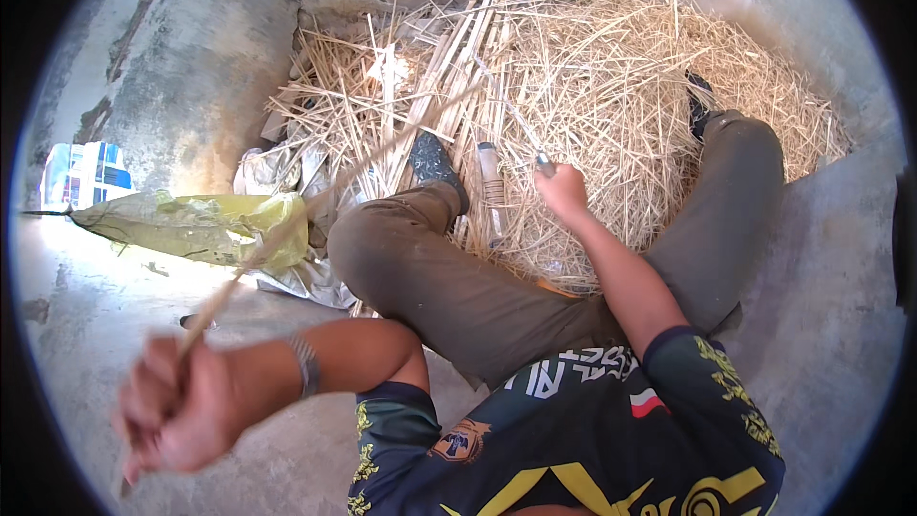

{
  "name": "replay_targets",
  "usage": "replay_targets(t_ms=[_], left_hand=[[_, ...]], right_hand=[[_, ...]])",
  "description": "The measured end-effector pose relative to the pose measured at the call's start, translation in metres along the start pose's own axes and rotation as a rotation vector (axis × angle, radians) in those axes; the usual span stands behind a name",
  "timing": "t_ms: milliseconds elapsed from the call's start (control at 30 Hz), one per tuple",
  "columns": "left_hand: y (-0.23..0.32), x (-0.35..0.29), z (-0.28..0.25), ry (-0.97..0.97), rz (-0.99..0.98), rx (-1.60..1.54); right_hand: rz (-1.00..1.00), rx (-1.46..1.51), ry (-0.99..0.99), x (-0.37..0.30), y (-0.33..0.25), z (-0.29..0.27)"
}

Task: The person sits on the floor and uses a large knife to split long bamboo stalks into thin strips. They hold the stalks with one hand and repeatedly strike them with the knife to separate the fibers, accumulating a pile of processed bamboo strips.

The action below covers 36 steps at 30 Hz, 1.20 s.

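Note:
My left hand (177, 406), blurred and wearing a wristband, is closed around a long, thin bamboo-like strip (368, 162). The strip slants up and away to the right across my bent left leg, its far end near the blade in my right hand. My right hand (564, 193) grips the handle of a knife (543, 163) with a narrow metal blade angled away to the upper left, over the shavings. Between my foot and right hand lies another tool with a wrapped, light-brown handle (491, 179).
A big heap of pale shavings (611, 86) spreads between my legs to the wall. Split strips (463, 48) lie at its left. A yellowish plastic sheet (210, 225) and a blue-white package (91, 175) are at the left. My shod left foot (435, 167) rests by the heap.

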<state>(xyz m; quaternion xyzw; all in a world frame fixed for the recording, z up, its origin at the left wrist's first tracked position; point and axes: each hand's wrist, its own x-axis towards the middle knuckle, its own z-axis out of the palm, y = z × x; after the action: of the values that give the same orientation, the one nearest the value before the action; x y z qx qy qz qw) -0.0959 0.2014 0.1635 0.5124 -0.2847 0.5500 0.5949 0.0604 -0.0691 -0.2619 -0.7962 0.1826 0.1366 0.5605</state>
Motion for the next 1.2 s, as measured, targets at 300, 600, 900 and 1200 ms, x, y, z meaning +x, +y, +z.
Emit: replay_targets(t_ms=[300,600,900,1200], left_hand=[[0.017,0.023,-0.017,0.299,-0.021,-0.140],[-0.098,0.010,0.084,0.443,-0.121,0.087],[-0.215,-0.039,0.077,0.198,-0.613,-0.081],[-0.216,-0.047,0.095,0.313,-0.523,0.186]], right_hand=[[-0.139,-0.071,0.090,-0.017,-0.035,0.003],[0.281,0.145,0.266,0.019,0.060,0.020],[-0.323,0.320,0.313,-0.022,-0.054,-0.010],[-0.426,0.492,-0.230,-0.112,-0.146,-0.020]])
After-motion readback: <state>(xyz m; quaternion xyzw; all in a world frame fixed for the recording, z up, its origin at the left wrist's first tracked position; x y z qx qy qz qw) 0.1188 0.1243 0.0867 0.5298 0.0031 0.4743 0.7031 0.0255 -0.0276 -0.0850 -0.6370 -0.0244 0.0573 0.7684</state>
